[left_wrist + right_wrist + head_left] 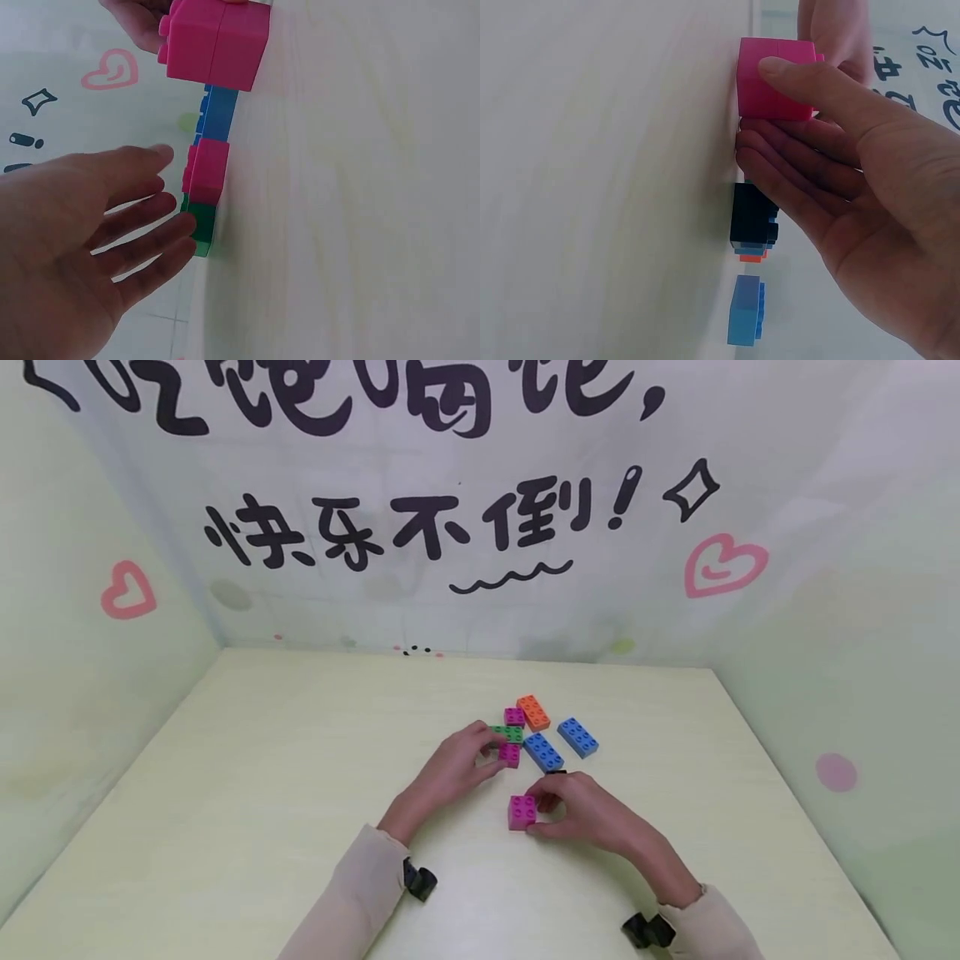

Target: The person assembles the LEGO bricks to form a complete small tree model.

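- Head view: right hand (592,814) pinches a pink brick (522,812) on the table (262,793), nearest the person. Left hand (457,764), fingers relaxed, touches a second pink brick (510,754) and a green brick (510,733) beyond it.
- Left wrist view: left hand (82,240) spread wide, fingertips (184,225) against the green brick (201,229).
- Right wrist view: right hand (855,157), thumb on the pink brick (774,79); a blue brick (744,309) lies well apart.

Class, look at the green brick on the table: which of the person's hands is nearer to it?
Left. The left hand has its fingertips at the green brick. The right hand lies nearer the camera, holding a separate pink brick.
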Demonstrator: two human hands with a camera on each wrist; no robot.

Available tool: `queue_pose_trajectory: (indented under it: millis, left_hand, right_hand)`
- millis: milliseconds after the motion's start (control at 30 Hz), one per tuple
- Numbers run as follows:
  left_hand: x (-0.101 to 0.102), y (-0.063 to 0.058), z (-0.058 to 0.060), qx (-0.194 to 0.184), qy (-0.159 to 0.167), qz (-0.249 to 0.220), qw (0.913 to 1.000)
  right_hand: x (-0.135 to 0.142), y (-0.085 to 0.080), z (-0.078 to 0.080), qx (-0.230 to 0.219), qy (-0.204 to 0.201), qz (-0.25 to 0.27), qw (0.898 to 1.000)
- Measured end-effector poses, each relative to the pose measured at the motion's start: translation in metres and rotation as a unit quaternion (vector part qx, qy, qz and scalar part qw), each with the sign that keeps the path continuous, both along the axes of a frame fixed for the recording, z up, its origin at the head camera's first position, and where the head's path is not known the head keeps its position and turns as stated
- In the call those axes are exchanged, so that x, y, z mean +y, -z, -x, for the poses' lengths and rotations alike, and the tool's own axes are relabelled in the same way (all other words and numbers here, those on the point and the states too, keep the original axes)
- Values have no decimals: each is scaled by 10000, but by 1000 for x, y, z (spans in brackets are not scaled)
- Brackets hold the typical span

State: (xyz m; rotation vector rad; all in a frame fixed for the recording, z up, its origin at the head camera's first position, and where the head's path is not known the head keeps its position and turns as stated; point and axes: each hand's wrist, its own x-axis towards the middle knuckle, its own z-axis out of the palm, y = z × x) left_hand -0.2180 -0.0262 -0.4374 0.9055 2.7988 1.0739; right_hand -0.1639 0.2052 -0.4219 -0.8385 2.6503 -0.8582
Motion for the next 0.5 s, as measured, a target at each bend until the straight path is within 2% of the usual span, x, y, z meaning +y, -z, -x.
queue_pose_trajectory:
  millis: [167, 300, 367, 500]
  left_hand:
    - [5, 7, 6, 669, -72, 690, 9953]
    - [10, 9, 5, 1086, -117, 1027, 9887]
    - [11, 6, 3, 1151, -135, 1143, 9867]
    - [16, 1, -3, 843, -150, 1266, 9883]
  right_hand:
    - [-4, 1, -1, 13, -37, 51, 10000]
    - [-3, 0, -2, 64, -54, 74, 9999]
    - [-2, 0, -2, 46, -36, 75, 10000]
    - [2, -2, -2, -2, -16, 80, 10000]
